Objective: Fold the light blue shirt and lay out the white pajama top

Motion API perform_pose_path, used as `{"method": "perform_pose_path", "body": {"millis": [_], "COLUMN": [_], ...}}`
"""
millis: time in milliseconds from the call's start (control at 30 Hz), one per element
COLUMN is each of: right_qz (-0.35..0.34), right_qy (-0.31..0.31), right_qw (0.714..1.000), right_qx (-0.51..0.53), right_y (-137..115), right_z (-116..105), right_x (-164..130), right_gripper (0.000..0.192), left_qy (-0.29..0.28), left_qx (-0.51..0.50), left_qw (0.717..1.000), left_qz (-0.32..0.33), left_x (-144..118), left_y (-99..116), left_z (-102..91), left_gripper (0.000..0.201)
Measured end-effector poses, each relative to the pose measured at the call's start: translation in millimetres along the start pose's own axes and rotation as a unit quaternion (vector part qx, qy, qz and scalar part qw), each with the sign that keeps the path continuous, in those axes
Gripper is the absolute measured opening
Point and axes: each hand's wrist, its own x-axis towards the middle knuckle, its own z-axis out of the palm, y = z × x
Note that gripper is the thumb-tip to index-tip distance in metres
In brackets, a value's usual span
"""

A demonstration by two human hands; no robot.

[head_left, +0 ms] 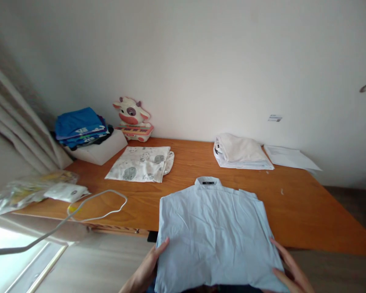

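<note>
Left hand gripped the left edge of the light blue shirt, thumb on top, fingers underneath. Shirt lay at the desk's near edge, back up, collar away, sides already folded in to a rectangle, bottom hanging off toward the person. Judged roughly halfway: lengthwise fold left. Right hand lay open and flat against the right edge, not clenched. Behind: folded patterned cloth, white folded stack
</note>
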Motion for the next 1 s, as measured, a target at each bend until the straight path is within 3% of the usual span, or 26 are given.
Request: {"method": "perform_pose_path", "body": {"millis": [167,300,433,567,767,1000], "right_qz": [0.011,0.038,0.042,0.038,0.018,-0.008], "right_qy": [-0.033,-0.050,-0.057,-0.059,-0.055,-0.015], "right_qw": [0.998,0.995,0.991,0.987,0.990,0.998], "right_qx": [0.054,0.082,0.113,0.144,0.126,0.060], "right_y": [-38.9,-54.1,-52.4,-42.6,-41.6,-45.0], "right_z": [4.9,4.6,6.7,6.3,3.1,7.5], "right_x": [-12.8,-21.1,-25.4,-22.1,-15.5,-10.7], "right_gripper": [0.079,0.085,0.085,0.085,0.085,0.069], "left_qy": [0.041,0.033,0.043,0.059,0.134,0.175], "left_qx": [-0.046,-0.069,-0.061,-0.031,0.045,0.125], "left_qw": [0.997,0.995,0.994,0.996,0.990,0.976], "left_qz": [-0.036,-0.072,-0.082,-0.050,-0.014,0.038], "left_x": [0.2,-5.5,-5.5,2.9,12.5,0.8], "left_y": [4.4,6.2,1.5,-6.1,-13.6,5.0], "left_z": [7.8,10.8,8.9,0.6,-12.2,-0.9], "left_gripper": [0.068,0.063,0.065,0.067,0.053,0.051]}}
